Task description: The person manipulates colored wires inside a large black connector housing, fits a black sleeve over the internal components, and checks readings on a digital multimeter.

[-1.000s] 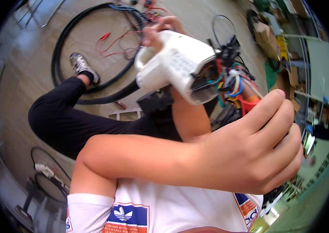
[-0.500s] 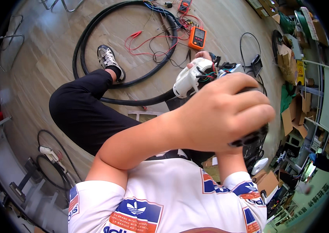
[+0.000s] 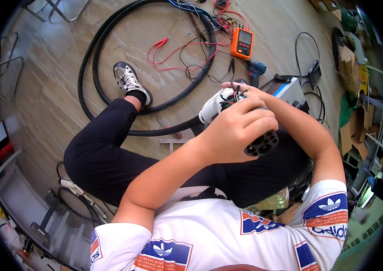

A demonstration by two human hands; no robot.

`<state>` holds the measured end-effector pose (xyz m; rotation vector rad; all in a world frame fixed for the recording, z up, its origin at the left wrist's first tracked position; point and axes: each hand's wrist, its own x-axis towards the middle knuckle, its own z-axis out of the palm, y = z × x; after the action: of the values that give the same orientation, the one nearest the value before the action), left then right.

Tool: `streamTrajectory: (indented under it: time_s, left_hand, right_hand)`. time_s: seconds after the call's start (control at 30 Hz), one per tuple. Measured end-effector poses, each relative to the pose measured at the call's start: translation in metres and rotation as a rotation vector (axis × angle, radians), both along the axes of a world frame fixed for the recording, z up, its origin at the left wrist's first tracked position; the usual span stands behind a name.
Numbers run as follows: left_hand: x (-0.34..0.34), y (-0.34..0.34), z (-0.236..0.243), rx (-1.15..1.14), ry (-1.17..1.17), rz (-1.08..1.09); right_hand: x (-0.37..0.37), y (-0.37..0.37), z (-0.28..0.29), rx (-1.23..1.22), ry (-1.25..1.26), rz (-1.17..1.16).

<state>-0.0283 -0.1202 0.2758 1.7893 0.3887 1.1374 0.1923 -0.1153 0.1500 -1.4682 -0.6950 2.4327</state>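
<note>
Connector (image 3: 262, 143), black and round with holes in its end face, sits under the left hand (image 3: 241, 131), whose fingers and thumb are curled closely around it. That hand has a firm-looking hold from above, the holed face showing below its fingers. Just beyond the left hand is the white housing (image 3: 210, 107), its open end turned toward the connector, with thin coloured wires (image 3: 234, 95) bunched there. Whether the wires join the connector is hidden by the left hand.

The right hand (image 3: 253, 92) comes in from the right at the far side of the housing, its visible fingers loosely extended by the wires. Its palm and the rest of its grip are covered, so how far it is closed, and on what, cannot be told.

A thick black cable (image 3: 162, 133) runs from the housing toward the left, well beyond the left hand, and loops on the floor around the person's shoe (image 3: 129, 79). Beyond both hands lie red leads (image 3: 178, 67) and an orange meter (image 3: 242, 44). Nearer the right hand is a blue tool (image 3: 257, 67), and past the right forearm stands a grey box (image 3: 296, 93), partly hidden by it.
</note>
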Motion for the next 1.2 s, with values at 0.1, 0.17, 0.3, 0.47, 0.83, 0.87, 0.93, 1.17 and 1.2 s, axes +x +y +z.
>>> streamTrajectory:
  time_s: [0.1,0.17,0.3,0.47,0.83,0.87,0.93,1.17,1.2]
  left_hand:
    - [0.015,0.015,-0.022,-0.005,0.048,-0.004]
    - [0.031,0.019,-0.045,-0.012,0.065,-0.058]
    - [0.048,0.025,-0.09,0.12,0.209,-0.096]
    - [0.016,0.096,-0.113,0.002,0.279,-0.505]
    - [-0.145,0.295,-0.265,-0.413,1.504,-0.252]
    - [-0.153,0.292,-0.284,-0.417,1.488,-0.198]
    - [-0.164,0.283,-0.322,-0.312,1.441,-0.057]
    - [-0.148,0.277,-0.4,-0.01,1.447,0.052]
    - [-0.147,0.279,-0.405,-0.012,1.459,0.029]
  right_hand:
    - [0.013,0.011,-0.043,-0.323,0.238,-0.332]
    - [0.015,0.009,-0.073,-0.38,0.063,-0.356]
    - [-0.008,0.024,-0.101,-0.269,0.11,-0.307]
    - [-0.02,0.025,-0.128,-0.416,0.19,-0.278]
    - [-0.001,0.01,-0.17,-0.601,0.271,-0.456]
    - [-0.001,0.013,-0.171,-0.614,0.234,-0.458]
    - [-0.004,0.013,-0.172,-0.629,0.219,-0.444]
    - [0.006,0.027,-0.195,-0.63,0.256,-0.439]
    - [0.007,0.02,-0.198,-0.616,0.251,-0.441]
